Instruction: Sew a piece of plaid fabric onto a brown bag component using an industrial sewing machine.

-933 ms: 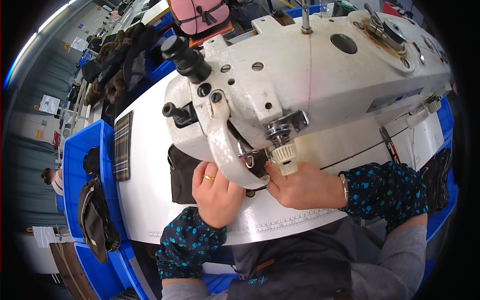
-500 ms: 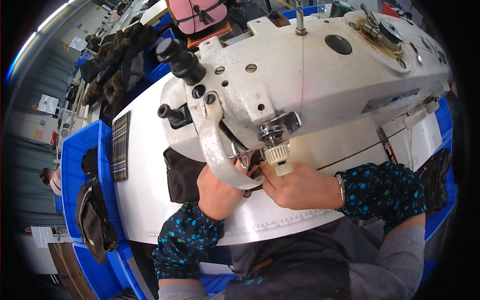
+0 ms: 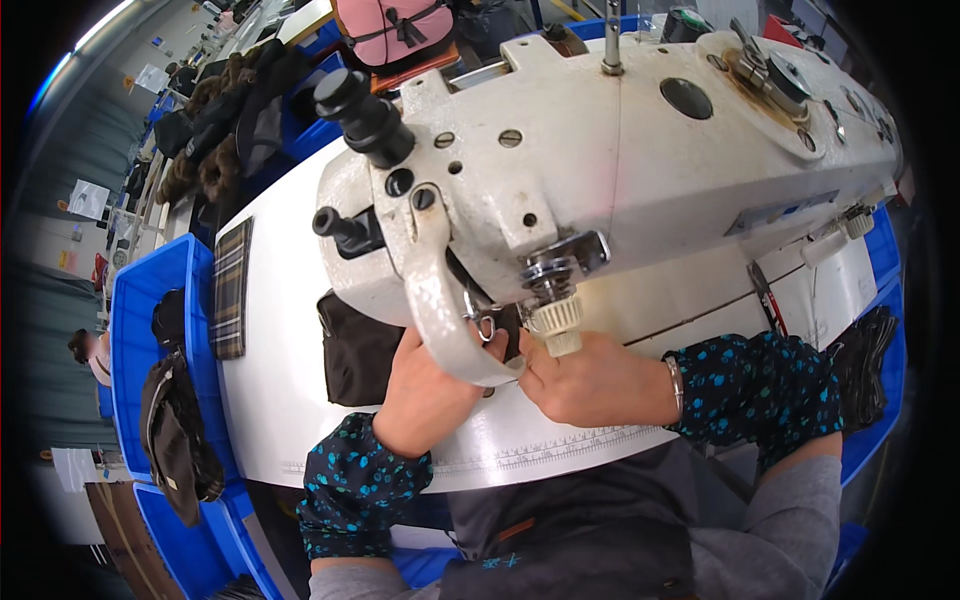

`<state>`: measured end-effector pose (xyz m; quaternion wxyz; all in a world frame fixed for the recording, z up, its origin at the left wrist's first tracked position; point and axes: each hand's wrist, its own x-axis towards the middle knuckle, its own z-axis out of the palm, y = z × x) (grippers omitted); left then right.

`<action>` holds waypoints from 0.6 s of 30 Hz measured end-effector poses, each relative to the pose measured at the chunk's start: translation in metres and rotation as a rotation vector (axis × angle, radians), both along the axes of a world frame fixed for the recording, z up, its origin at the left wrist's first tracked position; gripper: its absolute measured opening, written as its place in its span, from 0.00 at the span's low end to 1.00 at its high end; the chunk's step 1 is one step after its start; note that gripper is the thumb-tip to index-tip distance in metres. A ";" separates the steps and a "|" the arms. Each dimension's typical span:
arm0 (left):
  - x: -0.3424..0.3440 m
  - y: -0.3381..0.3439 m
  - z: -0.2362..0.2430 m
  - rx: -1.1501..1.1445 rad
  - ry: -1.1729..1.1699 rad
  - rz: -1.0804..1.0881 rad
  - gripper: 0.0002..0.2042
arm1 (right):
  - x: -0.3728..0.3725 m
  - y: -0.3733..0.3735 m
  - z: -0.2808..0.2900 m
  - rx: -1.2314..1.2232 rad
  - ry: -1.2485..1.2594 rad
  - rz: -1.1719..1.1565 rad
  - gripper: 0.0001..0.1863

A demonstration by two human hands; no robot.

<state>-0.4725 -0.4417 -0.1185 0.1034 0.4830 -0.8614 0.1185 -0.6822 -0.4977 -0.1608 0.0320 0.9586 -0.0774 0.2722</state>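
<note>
A white sewing machine (image 3: 650, 170) spans the white table (image 3: 270, 420). Dark brown fabric (image 3: 355, 355) lies beneath its head, beside the needle area. My left hand (image 3: 425, 395) is on this fabric, its fingers largely hidden behind the curved white lever (image 3: 430, 295). My right hand (image 3: 590, 385) is at the same fabric below the cream tension knob (image 3: 555, 320), thumb and fingers pressed together on it; the fingertips are partly hidden. Both wrists carry dark sleeve covers with teal spots.
Blue bins with dark pieces (image 3: 130, 300) stand left, another bin (image 3: 880, 400) right. Folded plaid fabric (image 3: 230, 290) lies at the table's left. Red-handled snips (image 3: 768, 298) lie right. Dark furry items (image 3: 220, 130) and a pink bag (image 3: 390, 30) are behind. Another person (image 3: 90, 350) sits far left.
My left hand has slid further under the curved lever, hiding its ring. My right fingers remain close to the needle area, shifting slightly. The whole view has moved a little.
</note>
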 end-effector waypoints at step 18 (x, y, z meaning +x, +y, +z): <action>-0.004 -0.001 -0.006 0.142 0.211 0.033 0.17 | -0.004 0.010 0.007 -0.047 0.071 0.038 0.14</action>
